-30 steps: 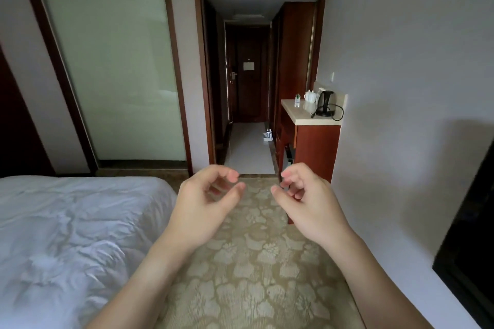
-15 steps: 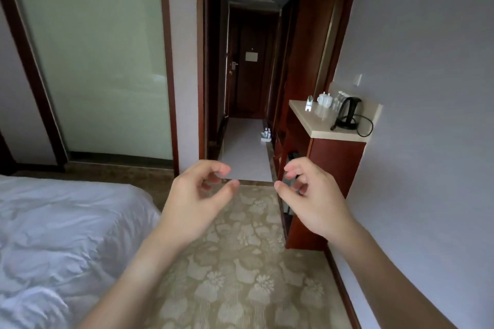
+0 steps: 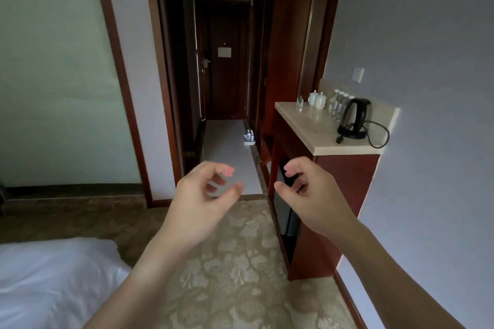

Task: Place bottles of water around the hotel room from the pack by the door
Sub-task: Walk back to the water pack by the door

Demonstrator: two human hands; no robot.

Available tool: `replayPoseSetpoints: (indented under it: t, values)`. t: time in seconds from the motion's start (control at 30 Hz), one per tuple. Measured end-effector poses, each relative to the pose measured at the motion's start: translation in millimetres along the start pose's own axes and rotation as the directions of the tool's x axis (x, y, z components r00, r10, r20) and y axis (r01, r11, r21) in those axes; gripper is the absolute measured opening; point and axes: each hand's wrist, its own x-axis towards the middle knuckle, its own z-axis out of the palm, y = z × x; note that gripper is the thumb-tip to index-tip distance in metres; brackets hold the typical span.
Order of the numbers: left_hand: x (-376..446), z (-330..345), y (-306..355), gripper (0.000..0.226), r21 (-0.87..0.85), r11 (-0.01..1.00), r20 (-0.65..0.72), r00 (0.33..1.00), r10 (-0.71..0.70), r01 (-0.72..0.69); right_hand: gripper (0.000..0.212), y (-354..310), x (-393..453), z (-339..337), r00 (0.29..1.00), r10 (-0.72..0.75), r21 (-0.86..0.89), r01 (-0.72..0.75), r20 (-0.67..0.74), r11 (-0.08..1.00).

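A small pack of water bottles [image 3: 249, 138] stands on the pale hallway floor by the right wall, far ahead and short of the dark door [image 3: 224, 61]. A few clear bottles [image 3: 339, 102] stand on the counter [image 3: 318, 128] beside the black kettle [image 3: 354, 117]. My left hand [image 3: 205, 195] and my right hand [image 3: 307, 192] are raised in front of me over the carpet, fingers curled and apart, holding nothing.
A red wooden cabinet [image 3: 347, 195] under the counter juts out on the right. White cups [image 3: 316, 100] and a glass [image 3: 300, 104] sit on the counter. The white bed [image 3: 48, 280] fills the lower left. A frosted glass panel [image 3: 53, 75] lines the left.
The view has moved forward toward the hallway; cabinet, counter and bottle pack look larger and nearer. The bed has slid further to the lower left. Both hands stay raised and empty.
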Motion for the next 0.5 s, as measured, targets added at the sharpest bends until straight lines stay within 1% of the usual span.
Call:
replayPoseSetpoints:
  t: [0.2, 0.37, 0.5]
  values:
    - [139.8, 29.7, -88.6, 0.019, 0.038, 0.999, -0.031, 0.999, -0.027, 0.028, 0.027, 73.1, 161.2, 73.8, 0.999, -0.021, 0.037, 0.02, 0.041, 0.999]
    - [249.7, 30.4, -150.4, 0.016, 0.047, 0.997, -0.072, 0.995, -0.062, 0.065, 0.035, 94.1, 289.6, 128.6, 0.994, -0.063, 0.076, 0.056, 0.093, 0.996]
    - [329.3, 32.1, -202.6, 0.015, 0.061, 0.995, -0.093, 0.993, -0.073, 0.079, 0.031, 114.2, 377.6, 165.5, 0.991, -0.068, 0.095, 0.058, 0.116, 0.994]
